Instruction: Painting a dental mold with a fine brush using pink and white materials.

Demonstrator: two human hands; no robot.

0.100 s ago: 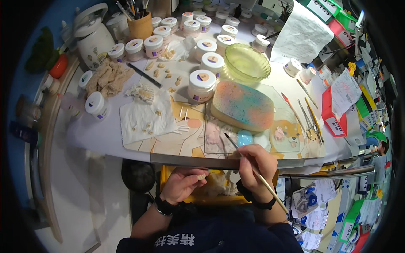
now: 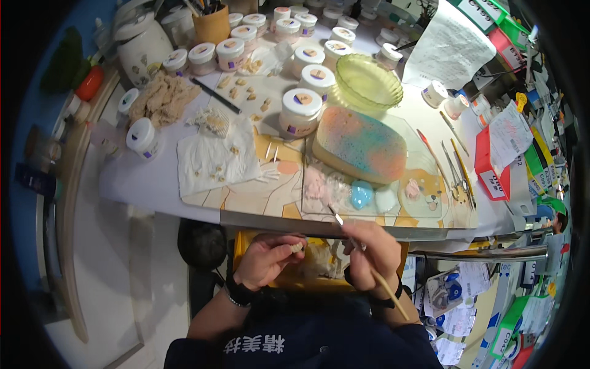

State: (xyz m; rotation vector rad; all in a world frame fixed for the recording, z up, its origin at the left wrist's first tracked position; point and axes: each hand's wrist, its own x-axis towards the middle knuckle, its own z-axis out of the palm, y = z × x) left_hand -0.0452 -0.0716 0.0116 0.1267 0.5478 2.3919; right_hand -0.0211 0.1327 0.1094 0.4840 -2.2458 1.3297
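Paintbrush (image 2: 388, 293): pinched in right hand (image 2: 373, 251), grip closed. Tooth-coloured piece (image 2: 297, 248), small: held in left hand (image 2: 265, 259), grip closed.

Brush (image 2: 388, 291), one: slim pale handle, silvery ferrule, dark tip; held slantwise in the right hand (image 2: 376, 251), tip directed up-left. Cream piece (image 2: 297, 248), one: small, partly hidden; pinched in the left hand (image 2: 263, 261).

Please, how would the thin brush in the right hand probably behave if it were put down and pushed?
The brush in the right hand is probably light, because it looks slender. It appears straight, so it is likely stiff. It seems rounded, so a push might make it roll.
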